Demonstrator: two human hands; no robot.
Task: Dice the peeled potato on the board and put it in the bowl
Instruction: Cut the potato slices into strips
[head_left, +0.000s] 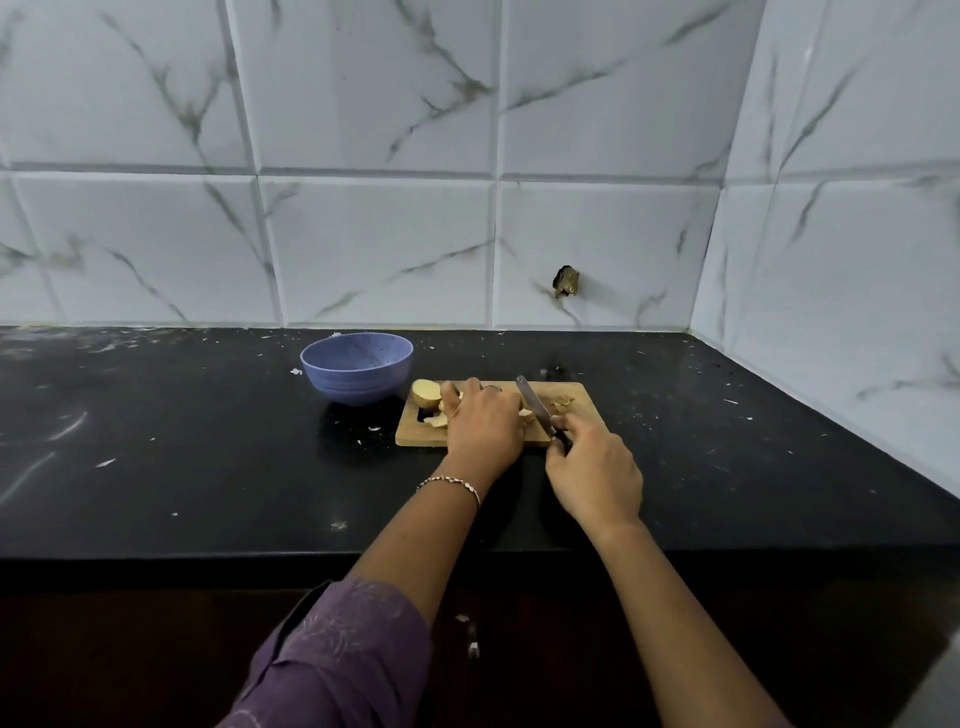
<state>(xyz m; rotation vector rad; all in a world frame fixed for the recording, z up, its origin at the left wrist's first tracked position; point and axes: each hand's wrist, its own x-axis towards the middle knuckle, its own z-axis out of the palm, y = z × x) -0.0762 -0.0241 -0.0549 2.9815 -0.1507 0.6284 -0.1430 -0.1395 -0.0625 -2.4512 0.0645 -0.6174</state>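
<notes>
You look down on a black, speckled surface (208, 441) backed by a white wall of marble-patterned tiles (363, 234). A small wooden cutting board (584, 404) lies on it. A blue-violet bowl (353, 387) stands just beside the board's far left corner, with no potato visible inside. The peeled potato (425, 393) is on the board in pieces: a pale cut half lies free at the left end and a few smaller bits show near it. Whatever you are cutting is mostly hidden under your left hand (483, 415). That hand, with a bracelet (452, 483) on its wrist, lies over the middle of the board, fingers curled down onto the potato. Your right hand (592, 478) is wrapped around the dark handle of a knife (532, 402). Its blade slants away toward the board's far edge, just to the right of your left hand. Brownish peel scraps (563, 401) lie on the board's right side. The dicing looks only partly done. To cut well, tuck your left fingertips back so the knuckles, not the tips, face the blade. Set the piece flat side down so it cannot roll. Bring the blade down straight in even slices, then turn them and cross-cut. Push the peel scraps aside so only potato goes into the bowl.
</notes>
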